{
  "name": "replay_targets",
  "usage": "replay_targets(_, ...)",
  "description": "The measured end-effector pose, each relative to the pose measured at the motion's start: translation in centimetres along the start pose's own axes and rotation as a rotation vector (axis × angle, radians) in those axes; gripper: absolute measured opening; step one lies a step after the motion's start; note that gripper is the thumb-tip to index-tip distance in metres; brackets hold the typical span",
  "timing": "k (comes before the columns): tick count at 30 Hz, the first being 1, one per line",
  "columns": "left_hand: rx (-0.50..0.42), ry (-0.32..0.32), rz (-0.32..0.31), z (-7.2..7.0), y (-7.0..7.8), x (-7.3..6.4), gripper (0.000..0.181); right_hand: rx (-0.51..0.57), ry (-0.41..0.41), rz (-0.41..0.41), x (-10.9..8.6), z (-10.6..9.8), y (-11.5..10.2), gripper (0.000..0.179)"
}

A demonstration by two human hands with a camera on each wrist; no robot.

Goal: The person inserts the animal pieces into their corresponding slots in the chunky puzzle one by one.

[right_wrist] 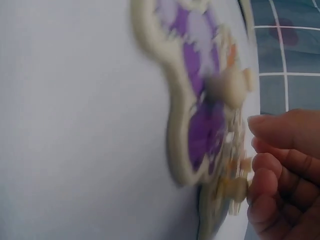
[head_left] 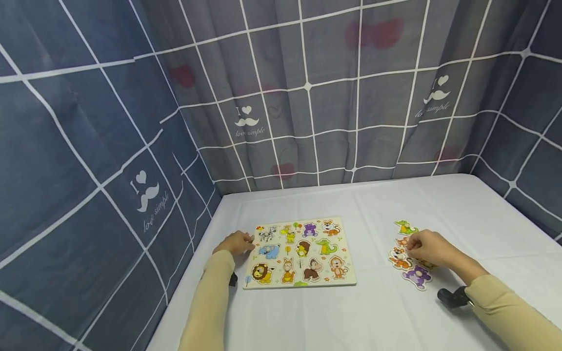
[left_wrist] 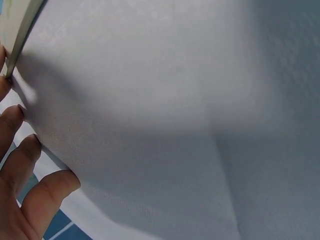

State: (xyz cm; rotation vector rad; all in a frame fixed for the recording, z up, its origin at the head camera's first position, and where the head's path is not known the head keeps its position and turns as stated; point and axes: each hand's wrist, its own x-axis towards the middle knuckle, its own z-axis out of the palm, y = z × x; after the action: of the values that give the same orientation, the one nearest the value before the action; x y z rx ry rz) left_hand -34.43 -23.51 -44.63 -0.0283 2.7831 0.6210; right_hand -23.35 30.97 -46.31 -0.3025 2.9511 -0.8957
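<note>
A wooden animal puzzle board point(head_left: 292, 265) lies flat on the white table, with animal pictures across its face. My left hand point(head_left: 236, 243) rests at the board's left edge; in the left wrist view its fingers point(left_wrist: 50, 195) are spread, with the foremost ones against the board's edge point(left_wrist: 21, 35). Over a loose group of puzzle pieces at the right hovers my right hand point(head_left: 432, 248), fingers loosely bent. Beneath and around it are a crocodile piece point(head_left: 405, 227), a tiger piece point(head_left: 399, 258) and a purple hippo piece point(head_left: 417, 277). Knobs stand up near the right fingertips, and no held piece shows.
The white-covered table point(head_left: 316, 317) runs back to a grey checked curtain point(head_left: 333, 112). Another curtain point(head_left: 79, 195) closes off the left side. A black wrist-camera mount point(head_left: 454, 297) hangs beneath the right wrist.
</note>
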Motion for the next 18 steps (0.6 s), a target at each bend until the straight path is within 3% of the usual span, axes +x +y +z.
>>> replay_targets(12,0.047,-0.008,0.051,-0.4,0.4,-0.6,0.049,-0.003,-0.046,0.018,-1.0,-0.8,1.3,0.008)
replay_targets(18,0.040,-0.019,0.040,-0.2,0.2,-0.4,0.050,0.061,-0.093,0.001,-1.3,-1.0,2.4,0.006)
